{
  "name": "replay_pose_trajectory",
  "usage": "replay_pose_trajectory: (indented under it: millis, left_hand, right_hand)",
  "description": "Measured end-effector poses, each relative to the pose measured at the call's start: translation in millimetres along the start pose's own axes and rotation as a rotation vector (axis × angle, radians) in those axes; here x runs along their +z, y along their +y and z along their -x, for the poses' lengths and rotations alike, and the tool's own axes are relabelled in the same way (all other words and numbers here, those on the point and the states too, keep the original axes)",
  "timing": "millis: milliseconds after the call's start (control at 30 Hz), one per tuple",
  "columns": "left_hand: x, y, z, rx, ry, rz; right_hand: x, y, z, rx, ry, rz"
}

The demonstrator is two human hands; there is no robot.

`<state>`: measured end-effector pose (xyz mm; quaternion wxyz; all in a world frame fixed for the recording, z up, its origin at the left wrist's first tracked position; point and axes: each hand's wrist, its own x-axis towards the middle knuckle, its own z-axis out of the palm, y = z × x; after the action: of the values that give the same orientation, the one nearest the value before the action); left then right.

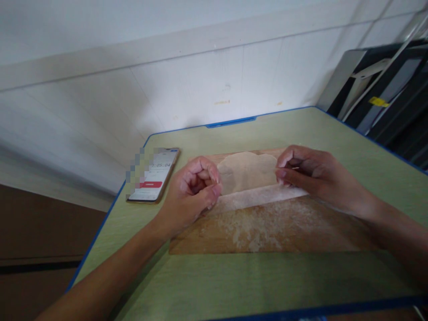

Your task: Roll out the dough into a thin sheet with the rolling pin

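A thin, pale sheet of dough (249,171) lies over the wooden board (200,238), its far edge wavy. Along its near side runs a straight whitish band (257,199), which looks like a folded-over or rolled edge of the dough. My left hand (195,189) pinches the dough at its left side, thumb against the bent fingers. At the right side, my right hand (302,171) grips the dough's edge between thumb and fingers. Loose flour (259,227) is scattered on the board in front of the band.
A phone (155,176) with a running timer on its screen lies left of the board. The green table (240,283) has a blue rim and stands against a white wall (200,89). Dark folded frames (384,89) lean at the right.
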<state>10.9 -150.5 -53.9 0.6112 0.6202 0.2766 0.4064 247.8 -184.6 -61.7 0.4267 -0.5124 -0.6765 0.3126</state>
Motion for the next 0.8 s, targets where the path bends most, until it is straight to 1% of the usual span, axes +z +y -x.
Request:
replay_pose_trajectory:
  millis: [233,467,667,800]
  left_hand:
    - [-3.2,-2.0,0.9,0.01,-0.029,-0.007]
    - [-4.2,-3.1,0.3,0.082,-0.055,-0.002]
    - [-5.7,-4.1,1.0,0.062,-0.074,-0.032]
    - [-4.7,-3.8,-0.1,0.077,-0.098,-0.041]
  right_hand:
    - [0.4,0.2,0.4,-0.004,-0.003,-0.013]
    - [0.7,-1.0,0.4,-0.003,-0.007,-0.002]
    - [-0.2,0.0,-0.2,-0.03,-0.022,0.02]
    - [-0.2,2.9,1.1,-0.048,-0.027,0.044]
